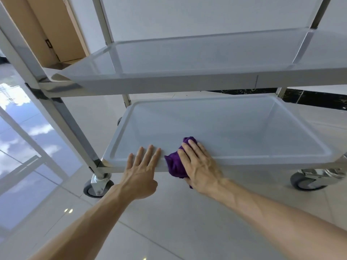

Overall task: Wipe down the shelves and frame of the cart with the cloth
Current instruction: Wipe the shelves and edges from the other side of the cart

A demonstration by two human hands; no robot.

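A steel cart stands in front of me with a bottom shelf [234, 132] and a middle shelf [187, 59] above it. A purple cloth [175, 163] lies bunched over the bottom shelf's front rim. My right hand [199, 164] presses flat on the cloth, fingers straight and pointing into the shelf. Left of the cloth, my left hand [140, 171] rests with straight fingers on the same front rim. A slanted steel frame post [62, 117] runs down the cart's left side.
Grey caster wheels sit at the front left [97, 186] and front right [308, 180] corners. The glossy tiled floor [169, 222] reflects sky at the left. A brown cardboard box [48, 30] stands behind the cart at top left.
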